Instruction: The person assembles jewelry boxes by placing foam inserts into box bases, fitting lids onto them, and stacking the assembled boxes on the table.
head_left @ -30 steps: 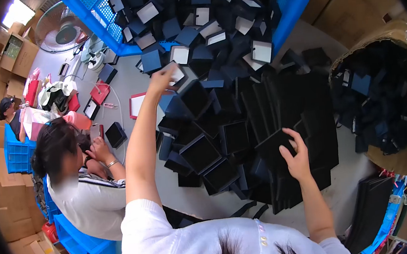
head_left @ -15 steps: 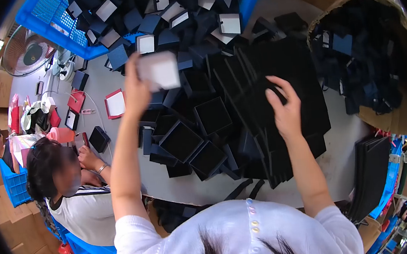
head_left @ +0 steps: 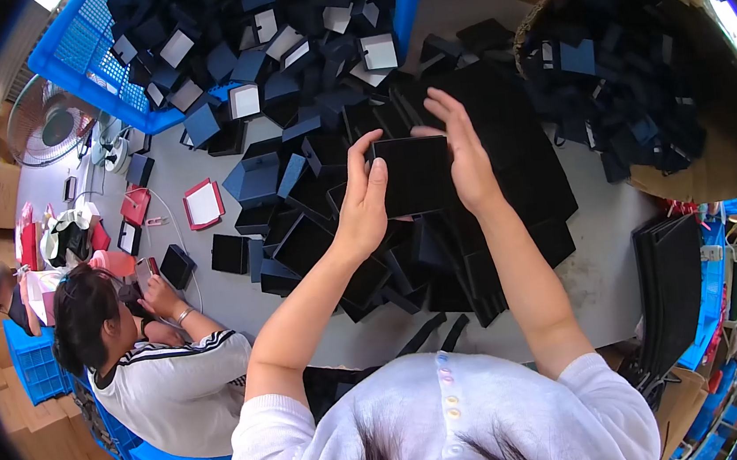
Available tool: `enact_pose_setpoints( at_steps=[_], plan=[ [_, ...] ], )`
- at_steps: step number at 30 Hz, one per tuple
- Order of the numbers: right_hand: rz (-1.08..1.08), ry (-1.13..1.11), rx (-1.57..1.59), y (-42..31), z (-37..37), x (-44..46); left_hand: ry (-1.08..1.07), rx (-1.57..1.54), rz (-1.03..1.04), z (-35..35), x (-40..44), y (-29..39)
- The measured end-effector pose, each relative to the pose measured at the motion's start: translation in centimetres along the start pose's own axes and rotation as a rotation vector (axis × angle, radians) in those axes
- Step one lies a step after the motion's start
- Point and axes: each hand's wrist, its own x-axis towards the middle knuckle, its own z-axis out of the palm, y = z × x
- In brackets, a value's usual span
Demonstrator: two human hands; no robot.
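Observation:
In front of me my left hand [head_left: 363, 206] grips a small black box [head_left: 416, 175] by its left side, its dark face turned up toward me. Along the box's right side is my right hand [head_left: 471, 160], fingers stretched out and slightly blurred; whether its palm presses on the box I cannot tell. Under and beyond both hands lies a stack of flat black foam-like sheets [head_left: 520, 144]. Left of it are heaped dark box parts [head_left: 303, 245], several with their hollow sides up.
A blue crate [head_left: 404, 5] full of dark and white-lined boxes stands at the back. Dark pieces fill a large cardboard carton [head_left: 649, 190] at right. A co-worker [head_left: 166, 382] sits at left near red box parts [head_left: 203, 204] and a fan [head_left: 52, 118].
My left hand has moved right and toward me, from above the heap to the sheets. The white-faced box part it held now shows a black face. My right hand has moved left beside it.

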Motion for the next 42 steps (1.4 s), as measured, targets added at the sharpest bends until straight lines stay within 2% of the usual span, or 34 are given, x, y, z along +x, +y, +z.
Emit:
enact_pose_setpoints(
  at_steps=[2, 3, 5, 6, 7, 8, 10, 11, 12, 14, 16, 17, 18, 20, 22, 24, 26, 28, 29, 30, 32, 34, 35, 36, 39, 40, 42],
  plan=[
    [-0.116, -0.081, -0.451, 0.4, -0.3, -0.5, 0.132, 0.302, 0.277, -0.6, 0.8, -1.6],
    [-0.251, -0.004, -0.621, 0.8, 0.3, -0.8, 0.13, 0.303, 0.278, -0.8, 1.0, -1.7],
    [-0.262, 0.047, -0.505, 1.4, 1.3, -1.3, 0.192, 0.309, 0.142, -1.1, 1.0, -1.9],
    [-0.271, 0.05, -0.437, 1.6, 1.3, -1.4, 0.218, 0.175, 0.1, -1.4, 1.0, -1.7],
    [-0.093, -0.056, -0.329, 1.2, 0.9, -1.6, 0.178, 0.208, 0.068, -2.3, 0.8, -1.5],
    [-0.1, -0.054, -0.328, 1.3, -0.1, -1.1, 0.144, 0.246, 0.044, -3.8, 0.8, -1.0],
    [-0.37, 0.036, -0.879, 2.0, -4.0, 0.1, -0.075, 0.602, -0.034, -8.2, 0.9, 2.1],
    [-0.35, 0.107, -1.034, 3.1, -6.6, 1.1, -0.128, 0.664, -0.045, -11.1, 1.6, 3.5],
    [-0.334, 0.176, -1.192, 4.6, -9.5, 2.2, 0.059, 0.634, -0.052, -13.7, 3.5, 3.8],
    [0.017, 0.182, -1.259, 7.5, -13.5, 2.8, 0.442, 0.588, -0.026, -19.1, 9.7, 3.2],
    [0.097, 0.172, -1.213, 8.4, -14.6, 3.4, 0.728, 0.908, 0.194, -26.9, 17.0, -1.3],
    [0.091, 0.189, -1.155, 8.5, -14.7, 3.4, 0.771, 1.111, 0.248, -29.9, 20.1, -4.0],
    [0.083, 0.21, -1.096, 8.7, -14.8, 3.5, 0.764, 1.133, 0.028, -31.8, 22.6, -5.5],
    [0.072, 0.271, -1.018, 8.0, -14.5, 3.0, 0.896, 1.222, -0.134, -30.7, 24.5, -6.0],
    [-0.059, 0.319, -0.963, 7.4, -14.9, 2.0, 0.813, 1.34, -0.039, -32.1, 25.9, -7.2],
    [-0.004, 0.354, -0.729, 6.3, -15.0, 0.8, 0.956, 1.531, -0.246, -31.6, 26.8, -6.9],
    [0.006, 0.316, -0.692, 5.4, -15.3, -0.2, 1.13, 1.611, -0.06, -36.3, 28.8, -10.1],
    [-0.034, 0.266, -0.693, 5.5, -15.6, -0.7, 1.153, 1.471, -0.033, -38.5, 29.3, -10.6],
    [-0.055, 0.268, -0.687, 5.7, -15.4, -0.7, 1.131, 1.519, -0.122, -37.1, 28.4, -9.2],
    [-0.073, 0.261, -0.678, 5.8, -14.9, -0.7, 0.963, 1.668, -0.34, -34.6, 26.8, -6.4],
    [-0.095, 0.237, -0.576, 6.1, -13.1, 0.1, 1.044, 1.549, -0.367, -36.2, 26.7, -8.4],
    [-0.165, 0.158, -0.645, 6.0, -11.3, 0.9, 0.988, 1.608, -0.384, -36.8, 25.1, -9.6],
    [-0.256, 0.128, -0.747, 5.7, -10.5, 1.3, 0.984, 1.66, -0.175, -37.2, 23.9, -10.4],
    [-0.283, 0.119, -0.778, 4.8, -9.3, 1.5, 0.992, 1.656, -0.169, -36.9, 23.3, -9.7],
    [-0.387, 0.124, -0.855, 3.4, -7.4, 2.0, 0.924, 1.365, 0.203, -35.6, 19.4, -5.9],
    [-0.43, 0.112, -0.856, 3.1, -6.6, 2.3, 0.955, 1.272, 0.155, -32.8, 17.5, -3.0],
    [-0.495, 0.068, -0.863, 2.6, -4.5, 2.5, 0.91, 1.078, 0.326, -28.5, 14.7, -0.6]
  ],
)
